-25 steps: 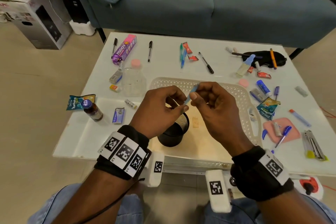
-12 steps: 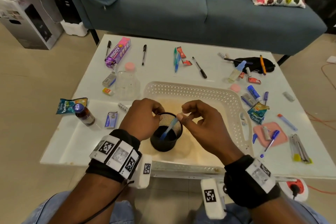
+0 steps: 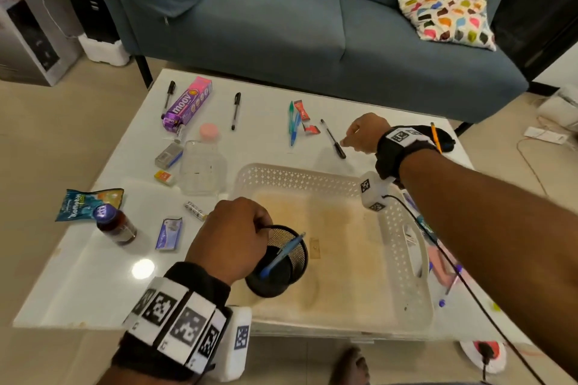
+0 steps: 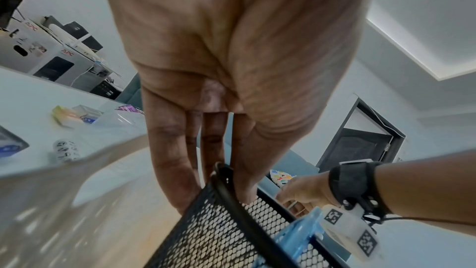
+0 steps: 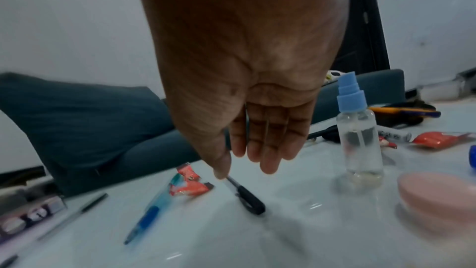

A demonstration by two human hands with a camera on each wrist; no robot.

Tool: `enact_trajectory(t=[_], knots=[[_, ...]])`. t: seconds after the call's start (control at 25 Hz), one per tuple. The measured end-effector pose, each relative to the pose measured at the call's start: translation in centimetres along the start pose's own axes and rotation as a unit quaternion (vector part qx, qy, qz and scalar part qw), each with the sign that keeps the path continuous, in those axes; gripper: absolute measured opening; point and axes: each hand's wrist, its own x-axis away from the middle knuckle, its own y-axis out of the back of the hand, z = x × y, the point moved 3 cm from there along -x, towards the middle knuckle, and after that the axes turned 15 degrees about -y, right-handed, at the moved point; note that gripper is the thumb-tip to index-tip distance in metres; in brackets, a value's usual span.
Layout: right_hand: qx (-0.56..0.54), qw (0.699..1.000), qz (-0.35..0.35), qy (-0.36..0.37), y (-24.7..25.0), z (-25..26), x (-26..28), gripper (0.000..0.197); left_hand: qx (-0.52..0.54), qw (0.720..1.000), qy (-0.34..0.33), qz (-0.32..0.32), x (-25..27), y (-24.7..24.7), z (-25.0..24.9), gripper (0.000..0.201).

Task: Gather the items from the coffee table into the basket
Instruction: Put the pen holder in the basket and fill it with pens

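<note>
Progress early | left hand (image 3: 230,237) grip holds mesh cup (image 3: 278,262) by rim, 1 blue pen (image 3: 283,255) inside, cup in basket (image 3: 403,247) | right hand (image 3: 359,134) grip relaxed, empty, thumb at black pen (image 5: 247,196) | desk (image 3: 93,275) items mostly ungathered

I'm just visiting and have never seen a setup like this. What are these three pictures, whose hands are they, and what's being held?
No machine here: a person wears three cameras. One looks down from the head, one along each wrist. The left hand grips the rim of a black mesh cup, with a blue pen inside, standing in the white plastic basket. The right hand reaches, empty, toward a black pen on the white coffee table, beside a clear spray bottle.
</note>
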Motion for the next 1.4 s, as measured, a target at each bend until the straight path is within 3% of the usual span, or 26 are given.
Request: enact_trajectory(t=[0.08,0.24,0.36,0.48,0.76,0.92,1.12,1.24,1.4], knots=[[0.068,0.997,0.024,-0.033,-1.0,0.2,-3.3,0.04,0.003,1.0,-0.001,0.001,-0.1,-0.1,0.0,0.012],[0.098,0.992,0.055,-0.064,-4.4,-0.3,-9.6,0.066,0.007,1.0,0.001,-0.004,-0.2,-0.1,0.2,0.009],[0.115,0.991,0.023,-0.064,-3.9,1.6,-4.7,0.048,0.015,1.0,0.0,0.0,-0.1,0.0,0.1,0.008],[0.115,0.991,0.006,-0.07,-3.6,1.6,-3.2,0.034,0.013,1.0,0.0,0.001,-0.1,0.1,0.1,0.009],[-0.065,0.997,-0.013,-0.032,-0.1,0.1,3.1,0.03,-0.01,1.0,0.002,0.006,-0.2,0.1,-0.6,0.009],[-0.273,0.961,-0.012,0.034,-0.3,-2.7,11.7,0.015,-0.014,1.0,0.012,0.006,-0.2,0.0,-0.5,0.008],[-0.377,0.92,-0.055,0.093,-1.6,-5.9,21.9,0.01,-0.014,1.0,0.004,0.007,0.0,0.1,-0.7,0.007],[-0.397,0.906,-0.063,0.128,-1.6,-6.4,24.0,0.017,0.003,1.0,-0.007,-0.02,-0.3,0.3,-0.7,0.009],[-0.401,0.901,-0.069,0.15,-0.9,-6.6,23.6,0.017,0.033,0.994,-0.059,-0.08,-0.7,0.8,-1.0,0.034]])
